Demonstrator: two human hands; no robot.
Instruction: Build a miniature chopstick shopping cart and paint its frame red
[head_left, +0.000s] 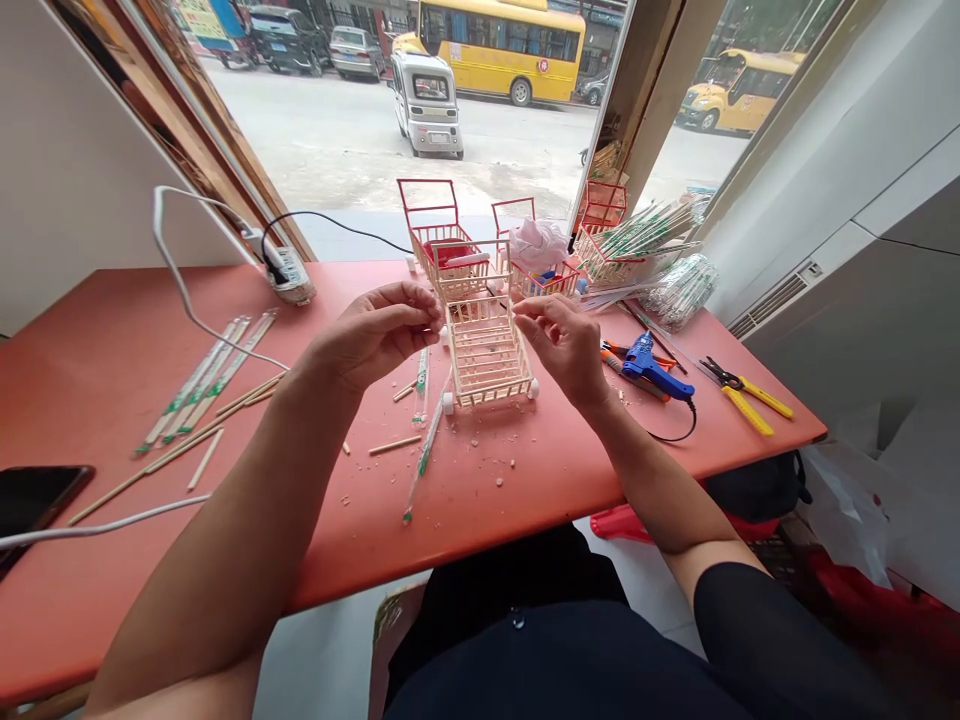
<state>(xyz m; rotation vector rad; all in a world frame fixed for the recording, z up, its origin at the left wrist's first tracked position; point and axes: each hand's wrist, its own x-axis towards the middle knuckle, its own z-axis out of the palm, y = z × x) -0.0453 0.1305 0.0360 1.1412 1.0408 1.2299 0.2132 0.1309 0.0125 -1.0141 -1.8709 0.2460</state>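
Observation:
A small shopping cart of pale wooden sticks (pixel 491 365) stands on the table between my hands, on white wheels, with its handle frame at the far end. My left hand (pixel 382 330) is at the cart's left side, thumb and fingertips pinched together by the upper rim. On the opposite side, my right hand (pixel 562 345) is closed in a similar pinch, its fingertips at the right rim. Whatever is between the fingertips of either hand is too small to make out. Just behind stands a red-trimmed cart (pixel 427 225) with a red item inside.
On the right lie a blue glue gun (pixel 651 365) and yellow-handled pliers (pixel 746 395). Bundled sticks (pixel 649 235) fill the back right corner near another cart holding a pink bundle (pixel 538 243). Wrapped sticks (pixel 210 385), a power strip (pixel 289 275) and a phone (pixel 41 500) are left.

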